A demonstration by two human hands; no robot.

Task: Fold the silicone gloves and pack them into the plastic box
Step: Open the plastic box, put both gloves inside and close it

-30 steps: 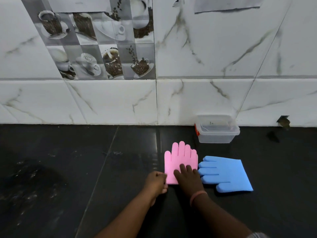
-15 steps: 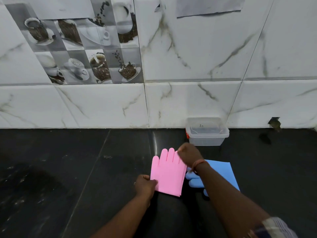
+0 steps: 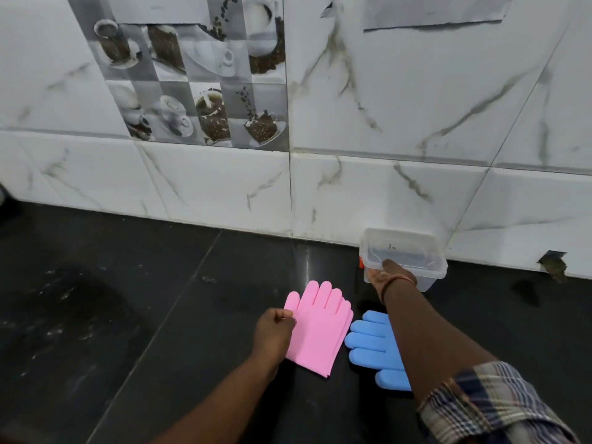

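Note:
A pink silicone glove (image 3: 320, 328) lies flat on the black counter, fingers pointing to the wall. My left hand (image 3: 276, 332) pinches its left edge near the thumb. A blue silicone glove (image 3: 373, 346) lies just right of it, fingers pointing left, partly hidden under my right forearm. The clear plastic box (image 3: 426, 251) stands against the wall tiles, its lid looks on. My right hand (image 3: 387, 273) has reached to the box's near left corner and holds its rim; the fingers are mostly hidden behind the wrist.
The black tiled counter (image 3: 128, 315) stretches left, with dusty smears. A white marble-tile wall (image 3: 384, 123) closes the back edge directly behind the box. A small chipped hole in the wall (image 3: 551, 262) sits right of the box.
My right hand left the pink glove and moved forward to the plastic box. The pink glove turned slightly and my left hand shifted up along its left edge.

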